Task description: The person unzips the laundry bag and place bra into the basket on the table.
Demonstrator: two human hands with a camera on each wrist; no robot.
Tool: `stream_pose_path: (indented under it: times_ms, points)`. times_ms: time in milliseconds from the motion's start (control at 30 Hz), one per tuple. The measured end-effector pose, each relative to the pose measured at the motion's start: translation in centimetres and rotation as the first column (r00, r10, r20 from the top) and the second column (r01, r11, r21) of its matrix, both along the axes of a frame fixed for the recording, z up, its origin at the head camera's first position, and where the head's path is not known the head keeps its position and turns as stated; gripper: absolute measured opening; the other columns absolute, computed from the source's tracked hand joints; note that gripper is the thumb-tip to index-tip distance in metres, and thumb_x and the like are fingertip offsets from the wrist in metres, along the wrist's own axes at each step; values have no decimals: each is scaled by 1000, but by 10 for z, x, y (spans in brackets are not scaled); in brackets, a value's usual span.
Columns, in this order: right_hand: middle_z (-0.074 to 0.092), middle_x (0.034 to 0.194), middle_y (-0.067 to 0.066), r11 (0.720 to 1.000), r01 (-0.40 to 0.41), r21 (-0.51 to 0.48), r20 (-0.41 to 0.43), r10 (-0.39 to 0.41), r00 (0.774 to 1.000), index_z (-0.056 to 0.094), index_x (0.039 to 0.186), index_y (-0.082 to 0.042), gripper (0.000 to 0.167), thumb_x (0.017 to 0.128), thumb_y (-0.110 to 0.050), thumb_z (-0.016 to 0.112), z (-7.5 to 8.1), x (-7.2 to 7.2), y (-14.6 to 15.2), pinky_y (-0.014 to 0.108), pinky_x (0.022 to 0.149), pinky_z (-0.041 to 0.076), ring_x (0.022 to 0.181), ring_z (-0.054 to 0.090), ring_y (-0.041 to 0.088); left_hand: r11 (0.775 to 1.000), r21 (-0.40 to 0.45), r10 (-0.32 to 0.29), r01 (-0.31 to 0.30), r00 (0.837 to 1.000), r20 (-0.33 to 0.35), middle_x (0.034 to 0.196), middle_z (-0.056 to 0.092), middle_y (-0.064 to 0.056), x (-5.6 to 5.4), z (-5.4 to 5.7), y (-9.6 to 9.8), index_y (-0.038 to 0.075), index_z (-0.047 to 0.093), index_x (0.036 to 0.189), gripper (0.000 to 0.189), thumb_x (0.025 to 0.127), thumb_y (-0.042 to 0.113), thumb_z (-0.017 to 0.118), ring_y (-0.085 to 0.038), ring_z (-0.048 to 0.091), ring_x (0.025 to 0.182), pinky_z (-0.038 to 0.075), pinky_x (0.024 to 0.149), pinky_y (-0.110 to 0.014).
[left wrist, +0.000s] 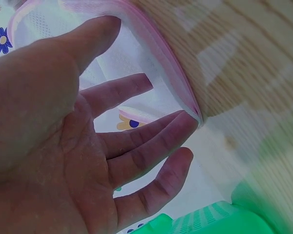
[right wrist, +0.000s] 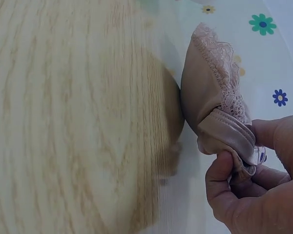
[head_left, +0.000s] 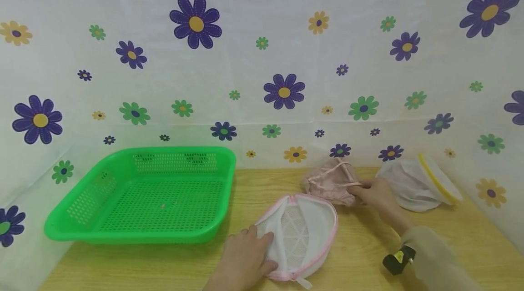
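A dusty-pink bra (head_left: 331,184) with lace trim lies folded near the back of the table. My right hand (head_left: 378,195) pinches its band between thumb and fingers; in the right wrist view the bra's satin cup (right wrist: 201,85) shows beside that hand. In front of it, a white mesh laundry bag (head_left: 296,236) with pink edging lies with its zip opening spread. My left hand (head_left: 245,254) rests at the bag's left edge, fingers loosely bent. In the left wrist view, the thumb and fingers stand apart from each other across the opening.
A green perforated plastic basket (head_left: 143,238) stands on the left of the wooden table (head_left: 352,259). Behind the right hand sits a white mesh bag with a yellow rim (head_left: 438,179). A flower-patterned curtain (head_left: 245,68) hangs along the back and sides.
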State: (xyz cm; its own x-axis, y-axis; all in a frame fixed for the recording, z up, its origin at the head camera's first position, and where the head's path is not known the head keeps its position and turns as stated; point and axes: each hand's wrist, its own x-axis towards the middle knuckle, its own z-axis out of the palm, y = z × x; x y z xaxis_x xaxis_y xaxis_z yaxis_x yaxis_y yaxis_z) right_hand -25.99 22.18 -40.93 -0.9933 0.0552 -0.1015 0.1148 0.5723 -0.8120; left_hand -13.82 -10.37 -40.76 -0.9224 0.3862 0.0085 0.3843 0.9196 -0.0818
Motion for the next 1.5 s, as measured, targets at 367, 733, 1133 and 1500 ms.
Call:
stream_pose_path:
  times_ms: [367, 733, 1133, 1500]
  points:
    - [66, 67, -4, 999, 1, 39, -12, 0, 1000, 77, 82, 2, 32, 88, -30, 77, -5, -3, -12, 26, 62, 43, 76, 51, 15, 1000, 1, 0, 0, 1000, 1, 102, 66, -11, 0, 0, 0, 18, 67, 122, 56, 85, 60, 70, -28, 65, 90, 53, 68, -42]
    - [73, 91, 9, 993, -10, 114, 3, 10, 1000, 78, 102, 2, 48, 93, -44, 72, -1, 2, -12, 27, 69, 45, 88, 56, 22, 1000, 18, 5, -5, 1000, 4, 104, 66, -11, 1, 2, 1, 18, 67, 123, 56, 85, 58, 71, -29, 65, 91, 54, 69, -44]
    - [76, 103, 18, 991, -44, 128, 15, 42, 999, 75, 111, 6, 50, 92, -40, 75, -2, 4, -8, 29, 74, 49, 94, 62, 25, 1000, 23, 0, 0, 1000, -5, 102, 65, -11, 2, 0, 0, 18, 67, 121, 55, 84, 59, 71, -29, 65, 90, 53, 69, -43]
    - [68, 118, 32, 994, 38, -98, 68, -31, 997, 54, 134, 18, 57, 92, -15, 72, 1, 1, -14, 30, 78, 60, 88, 69, 18, 1000, 20, 4, -4, 1000, 8, 103, 66, -11, 1, 0, 0, 19, 67, 120, 55, 84, 60, 72, -30, 66, 91, 54, 70, -44]
